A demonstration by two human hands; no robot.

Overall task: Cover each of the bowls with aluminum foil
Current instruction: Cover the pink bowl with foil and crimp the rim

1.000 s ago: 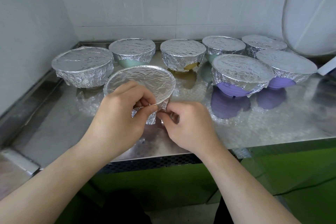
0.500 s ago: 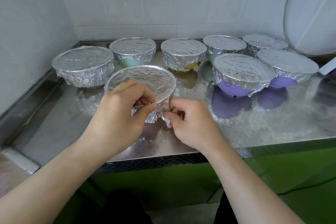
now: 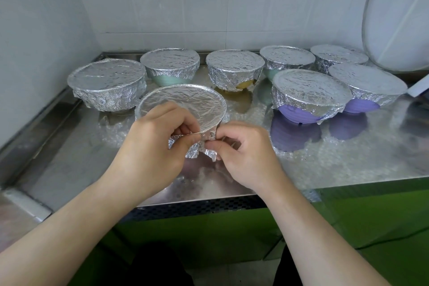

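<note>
Foil (image 3: 185,102) covers the mouth of the small bowl (image 3: 151,109) in front of me, drawn smooth across the top and crumpled down the near side. My left hand (image 3: 153,153) curls around that near side, thumb and fingers pinching the loose foil under the rim. My right hand (image 3: 243,155) sits just beside it, its thumb and forefinger pinching a ragged flap of foil that hangs below the rim. The two hands nearly touch. The bowl tilts a little toward me; I cannot tell whether its base rests on the steel counter (image 3: 325,165) or is lifted off it.

Behind it stand seven more bowls, all wrapped. At the far left is a wide one fully covered in foil (image 3: 106,83). Next to it a pale green bowl (image 3: 170,69), then a yellow-bottomed bowl (image 3: 234,69), then another green one (image 3: 286,59) and a fully wrapped one (image 3: 336,57) at the back right. Two purple bowls sit nearer on the right, one (image 3: 308,93) just in front of the other (image 3: 366,86), their lower halves bare.

White tiled walls (image 3: 185,7) close the corner, and a green cabinet front (image 3: 348,227) runs under the counter.
</note>
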